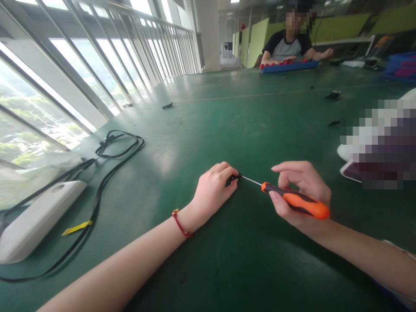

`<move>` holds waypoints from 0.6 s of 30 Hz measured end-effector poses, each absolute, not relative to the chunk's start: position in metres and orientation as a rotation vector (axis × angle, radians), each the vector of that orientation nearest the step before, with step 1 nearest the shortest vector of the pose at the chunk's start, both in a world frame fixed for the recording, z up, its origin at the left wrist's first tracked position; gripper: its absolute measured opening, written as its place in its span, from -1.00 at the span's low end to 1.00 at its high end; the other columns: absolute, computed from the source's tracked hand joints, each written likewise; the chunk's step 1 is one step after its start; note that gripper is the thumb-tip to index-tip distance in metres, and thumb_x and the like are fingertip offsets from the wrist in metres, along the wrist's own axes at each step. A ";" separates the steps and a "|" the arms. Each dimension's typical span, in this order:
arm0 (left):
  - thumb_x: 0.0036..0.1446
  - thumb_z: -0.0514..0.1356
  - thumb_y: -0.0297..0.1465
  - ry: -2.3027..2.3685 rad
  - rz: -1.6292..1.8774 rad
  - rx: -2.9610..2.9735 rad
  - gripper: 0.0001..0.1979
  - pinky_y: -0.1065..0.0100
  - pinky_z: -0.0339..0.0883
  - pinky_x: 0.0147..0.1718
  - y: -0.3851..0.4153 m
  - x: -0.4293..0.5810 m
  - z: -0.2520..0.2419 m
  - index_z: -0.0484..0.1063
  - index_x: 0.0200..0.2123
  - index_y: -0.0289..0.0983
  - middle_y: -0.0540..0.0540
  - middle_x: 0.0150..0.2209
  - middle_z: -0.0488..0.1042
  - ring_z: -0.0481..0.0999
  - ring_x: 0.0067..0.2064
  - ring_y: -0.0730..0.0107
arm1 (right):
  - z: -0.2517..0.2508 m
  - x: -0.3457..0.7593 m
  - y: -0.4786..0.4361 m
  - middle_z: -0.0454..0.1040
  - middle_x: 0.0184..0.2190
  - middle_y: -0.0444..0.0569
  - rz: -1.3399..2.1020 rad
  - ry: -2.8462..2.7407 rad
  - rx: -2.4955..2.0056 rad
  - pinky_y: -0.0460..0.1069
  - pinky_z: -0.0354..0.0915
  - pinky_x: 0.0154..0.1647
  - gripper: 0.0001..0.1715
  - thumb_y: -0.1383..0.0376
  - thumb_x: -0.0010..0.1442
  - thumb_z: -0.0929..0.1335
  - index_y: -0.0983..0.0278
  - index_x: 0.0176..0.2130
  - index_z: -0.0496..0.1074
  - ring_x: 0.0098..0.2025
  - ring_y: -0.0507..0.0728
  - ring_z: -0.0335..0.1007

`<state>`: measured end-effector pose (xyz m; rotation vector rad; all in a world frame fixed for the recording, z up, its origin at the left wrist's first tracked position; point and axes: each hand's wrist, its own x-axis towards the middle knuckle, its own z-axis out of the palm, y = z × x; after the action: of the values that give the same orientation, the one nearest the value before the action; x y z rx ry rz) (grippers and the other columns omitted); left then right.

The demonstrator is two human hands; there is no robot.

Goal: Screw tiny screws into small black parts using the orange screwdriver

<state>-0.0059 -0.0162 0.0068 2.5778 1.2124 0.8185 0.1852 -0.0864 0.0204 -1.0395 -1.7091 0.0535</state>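
Observation:
My left hand (pixel 217 185) rests on the green table, its fingers closed around a small black part (pixel 233 177) whose shape is mostly hidden. An orange and black screwdriver (pixel 302 203) lies across my right hand (pixel 303 184). The thumb is against its handle, while the index finger is raised away from it. Its thin metal shaft points left, and the tip meets the black part at my left fingertips. A red cord bracelet (pixel 180 224) circles my left wrist.
At left, a white power strip (pixel 42 216) lies beside a looped black cable (pixel 105 184) and a yellow strip (pixel 76 228). Small black pieces (pixel 333 95) are scattered farther back. Across the green table (pixel 208 130), a person (pixel 287 45) sits behind a blue tray (pixel 290 66) with red pieces.

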 end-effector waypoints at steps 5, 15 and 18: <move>0.14 0.16 -0.47 1.216 0.817 2.580 -0.89 0.38 0.40 -0.25 -0.016 -0.006 0.007 0.48 -0.29 -0.23 -0.03 -0.22 0.52 0.52 -0.20 0.37 | 0.021 0.184 -0.088 0.39 -0.50 -0.18 -0.028 -1.708 -1.037 0.00 0.33 -0.36 -0.72 0.43 0.05 0.39 0.15 -0.21 0.38 -0.45 0.04 0.36; 0.14 0.16 -0.48 1.220 0.813 2.583 -0.89 0.38 0.41 -0.25 -0.016 -0.006 0.007 0.48 -0.30 -0.23 -0.04 -0.23 0.52 0.52 -0.20 0.36 | 0.023 0.184 -0.087 0.40 -0.57 -0.24 0.009 -1.763 -1.082 -0.01 0.32 -0.43 -0.87 0.38 0.09 0.38 0.15 -0.32 0.38 -0.62 -0.01 0.33; 0.13 0.16 -0.48 1.227 0.821 2.580 -0.90 0.38 0.41 -0.26 -0.016 -0.006 0.006 0.48 -0.30 -0.23 -0.04 -0.24 0.52 0.52 -0.21 0.37 | 0.020 0.185 -0.085 0.46 -0.37 -0.13 0.030 -1.659 -1.052 -0.02 0.37 -0.41 -0.71 0.38 0.05 0.40 0.14 -0.18 0.39 -0.41 0.07 0.44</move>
<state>-0.0056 -0.0158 0.0060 2.5797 1.2267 0.8209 0.1847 -0.0853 0.0197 -1.0524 -1.6591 0.0298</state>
